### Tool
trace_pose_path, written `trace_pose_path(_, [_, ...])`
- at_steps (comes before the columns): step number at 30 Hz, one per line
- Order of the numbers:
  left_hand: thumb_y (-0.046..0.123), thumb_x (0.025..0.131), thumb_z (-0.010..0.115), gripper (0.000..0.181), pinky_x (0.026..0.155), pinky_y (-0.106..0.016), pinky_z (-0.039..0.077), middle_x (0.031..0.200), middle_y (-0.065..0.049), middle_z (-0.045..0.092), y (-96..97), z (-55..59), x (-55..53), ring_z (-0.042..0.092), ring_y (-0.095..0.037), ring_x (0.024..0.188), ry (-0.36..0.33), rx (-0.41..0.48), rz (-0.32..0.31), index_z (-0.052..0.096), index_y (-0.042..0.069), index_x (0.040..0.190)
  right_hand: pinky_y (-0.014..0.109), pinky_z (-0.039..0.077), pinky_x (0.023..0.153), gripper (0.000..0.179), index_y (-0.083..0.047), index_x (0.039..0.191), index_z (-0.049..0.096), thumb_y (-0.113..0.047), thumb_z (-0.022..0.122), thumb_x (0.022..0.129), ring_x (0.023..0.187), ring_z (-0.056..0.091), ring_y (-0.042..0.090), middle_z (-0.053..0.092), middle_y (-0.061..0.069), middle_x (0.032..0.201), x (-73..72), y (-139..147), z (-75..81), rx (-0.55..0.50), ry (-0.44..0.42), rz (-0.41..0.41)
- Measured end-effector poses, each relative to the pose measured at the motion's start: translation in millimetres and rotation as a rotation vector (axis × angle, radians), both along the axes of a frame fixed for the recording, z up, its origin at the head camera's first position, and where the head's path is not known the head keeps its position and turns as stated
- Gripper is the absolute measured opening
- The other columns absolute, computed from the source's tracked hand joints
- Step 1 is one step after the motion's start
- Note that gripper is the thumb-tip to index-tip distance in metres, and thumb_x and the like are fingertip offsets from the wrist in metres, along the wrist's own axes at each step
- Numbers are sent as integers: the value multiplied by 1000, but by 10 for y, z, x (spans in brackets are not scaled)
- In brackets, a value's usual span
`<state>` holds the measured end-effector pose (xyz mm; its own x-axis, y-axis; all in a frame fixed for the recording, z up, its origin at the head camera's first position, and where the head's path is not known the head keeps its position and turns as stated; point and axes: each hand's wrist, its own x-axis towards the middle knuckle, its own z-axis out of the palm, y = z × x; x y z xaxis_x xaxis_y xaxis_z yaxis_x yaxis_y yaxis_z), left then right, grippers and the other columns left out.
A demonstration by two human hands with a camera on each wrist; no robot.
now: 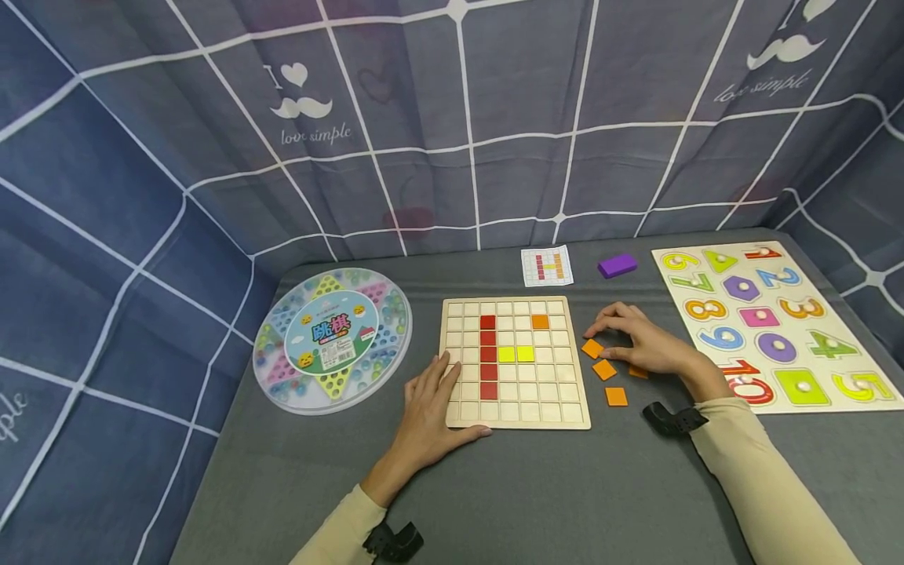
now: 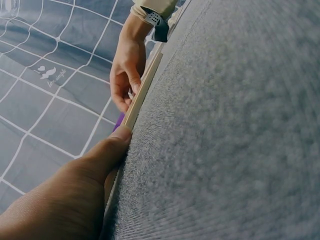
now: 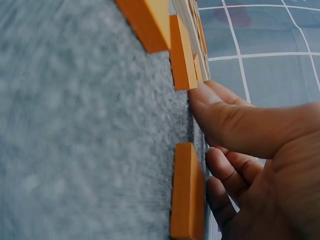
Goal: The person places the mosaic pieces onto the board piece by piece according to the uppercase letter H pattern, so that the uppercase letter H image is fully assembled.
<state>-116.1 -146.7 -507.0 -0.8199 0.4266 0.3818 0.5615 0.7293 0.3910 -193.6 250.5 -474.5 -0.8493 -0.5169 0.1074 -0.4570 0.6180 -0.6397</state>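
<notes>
A wooden grid board [image 1: 469, 412] lies on the table, bearing a column of red tiles [image 1: 488, 357], two yellow tiles [image 1: 516, 354] and one orange tile [image 1: 540, 322]. My left hand [image 1: 426, 412] rests at the board's lower left corner, fingers extended over the left edge and thumb [image 2: 112, 145] along the front edge. To the right of the board, my right hand [image 1: 646, 341] pinches a loose orange square tile [image 1: 592, 348] between thumb and index finger. More orange tiles [image 1: 604, 369] lie around that hand, one of them [image 1: 639, 372] partly hidden under it.
Behind the board are a small pattern card [image 1: 547, 267] and a purple block [image 1: 617, 266]. A round Chinese checkers box [image 1: 332, 341] lies on the left. A number-and-shape puzzle board [image 1: 784, 326] lies on the right, close to my right forearm. Grid-patterned cloth hangs behind the table.
</notes>
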Motion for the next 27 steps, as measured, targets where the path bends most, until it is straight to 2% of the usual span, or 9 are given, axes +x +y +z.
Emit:
trace_pose_path(8, [64, 68, 78, 105, 98, -51, 28, 155, -20, 35, 2, 3, -5, 34, -39, 142, -22, -1, 5, 44, 3, 146, 49, 29, 95, 30, -21, 110, 71, -6, 74, 84, 114, 39, 27, 52, 6, 121, -18, 2, -18, 10, -4, 9])
trace_pose_path(17, [62, 65, 82, 106, 98, -52, 29, 154, -21, 36, 9, 16, -7, 36, -40, 141, -7, 3, 0, 45, 2, 145, 51, 28, 95, 24, -23, 104, 69, -11, 75, 84, 114, 40, 27, 52, 5, 119, -34, 14, -52, -22, -3, 0])
trace_pose_path(24, [62, 65, 82, 106, 97, -52, 30, 153, -22, 38, 13, 18, -3, 37, -41, 140, 7, -2, -1, 46, 2, 144, 52, 27, 96, 23, -24, 104, 69, -13, 75, 85, 115, 40, 27, 52, 5, 119, -40, 20, -51, -41, -35, -9])
trace_pose_path(27, [61, 65, 83, 105, 97, -52, 29, 153, -22, 37, 14, 20, -1, 36, -41, 140, -5, 0, 1, 46, 2, 145, 52, 27, 96, 22, -24, 104, 69, -13, 75, 85, 115, 40, 27, 53, 5, 119, -45, 21, -55, -46, -37, -10])
